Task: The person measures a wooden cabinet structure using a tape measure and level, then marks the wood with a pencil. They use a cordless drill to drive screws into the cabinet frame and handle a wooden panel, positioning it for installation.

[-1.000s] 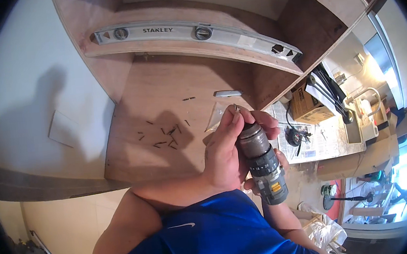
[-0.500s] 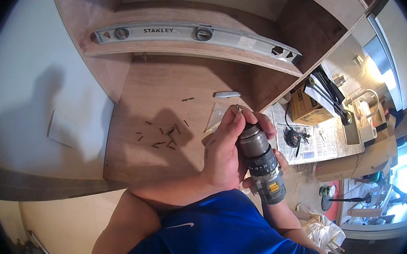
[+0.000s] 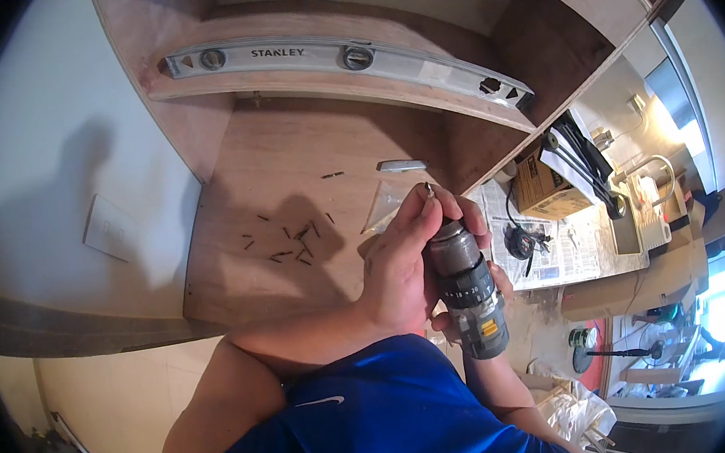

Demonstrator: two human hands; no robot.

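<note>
In front of my chest a grey and black cordless drill (image 3: 462, 278) points away from me, its chuck toward the cabinet. My right hand (image 3: 500, 283) is wrapped round it from below and the right, mostly hidden behind its body. The fingers of my left hand (image 3: 401, 270) close round the front of the chuck, pinching a small metal bit (image 3: 429, 191) whose tip shows above the fingertips. Beyond my left hand, several dark screws (image 3: 303, 232) lie scattered on the wooden cabinet panel (image 3: 245, 168).
A long grey spirit level (image 3: 313, 56) rests along the shelf edge. Near the screws lie a clear plastic bag (image 3: 384, 203) and a pale, slim object (image 3: 401, 166). To the right, a cardboard box (image 3: 540, 189) and a black cable coil (image 3: 519, 245) sit on a newspaper-covered counter (image 3: 568, 264).
Both hands keep their hold on the drill and bit. The drill has tilted very slightly, and the view has shifted a little.
</note>
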